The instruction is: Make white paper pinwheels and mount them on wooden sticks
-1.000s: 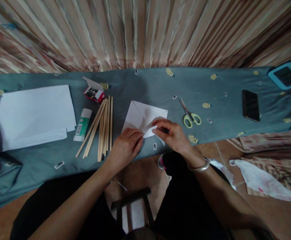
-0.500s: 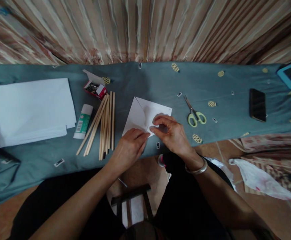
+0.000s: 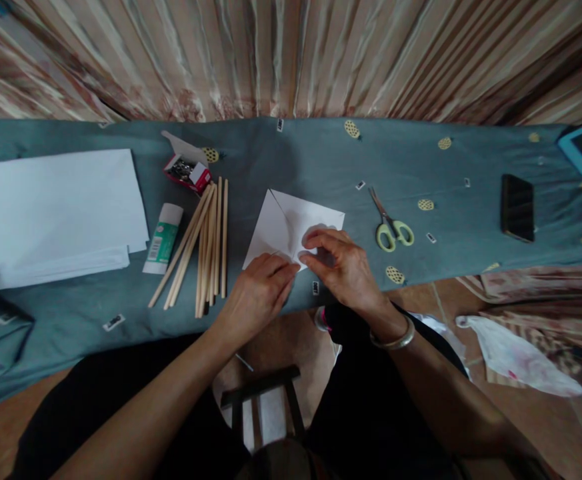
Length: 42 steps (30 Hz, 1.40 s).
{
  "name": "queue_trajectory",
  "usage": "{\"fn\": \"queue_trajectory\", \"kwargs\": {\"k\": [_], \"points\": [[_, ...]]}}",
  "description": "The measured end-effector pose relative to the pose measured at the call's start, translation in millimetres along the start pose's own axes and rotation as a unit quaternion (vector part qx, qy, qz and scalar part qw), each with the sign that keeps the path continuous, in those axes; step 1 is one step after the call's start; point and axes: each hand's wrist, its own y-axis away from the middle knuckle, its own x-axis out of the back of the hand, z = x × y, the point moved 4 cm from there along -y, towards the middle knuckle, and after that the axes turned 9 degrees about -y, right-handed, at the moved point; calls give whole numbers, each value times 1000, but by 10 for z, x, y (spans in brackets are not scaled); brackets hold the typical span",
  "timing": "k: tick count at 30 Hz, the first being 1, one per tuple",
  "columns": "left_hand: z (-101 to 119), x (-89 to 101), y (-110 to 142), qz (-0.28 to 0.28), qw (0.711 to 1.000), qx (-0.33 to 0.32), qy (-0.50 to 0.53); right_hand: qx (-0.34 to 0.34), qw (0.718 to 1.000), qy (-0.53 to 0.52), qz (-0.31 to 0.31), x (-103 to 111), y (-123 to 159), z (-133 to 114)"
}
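Fingertips have drawn closer together over the folded paper (image 3: 271, 230).
The left hand (image 3: 258, 290) bunches its fingers at the near edge, its grip hidden; the right hand (image 3: 343, 270), nearly closed, pinches a flap. Wooden sticks (image 3: 211, 247) and a glue stick (image 3: 164, 239) lie left, green-handled scissors (image 3: 391, 230) right, all on the cloth (image 3: 445, 253).

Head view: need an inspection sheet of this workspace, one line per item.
Surface: teal patterned cloth, wrinkled at far left
Work things: creased white paper under both hands
Clutter: paper stack, glue stick, open red box, wooden sticks, scissors, phone, blue-framed device
Hands: left hand and right hand at paper's near side; grip unclear
Cables: nothing seen
Surroundings: curtain behind; white plastic bag on floor, right
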Motion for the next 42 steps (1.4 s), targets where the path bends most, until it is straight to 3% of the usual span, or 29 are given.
{"fn": "queue_trajectory", "kwargs": {"k": [19, 31, 42], "points": [[0, -2, 1, -3, 1000, -2, 5, 18, 999, 37, -6, -25, 36, -16], [-6, 2, -5, -5, 1000, 0, 11, 38, 992, 116, -35, -82, 77, -42], [-10, -19, 0, -30, 999, 25, 8, 17, 991, 128, -39, -149, 103, -17]]}}
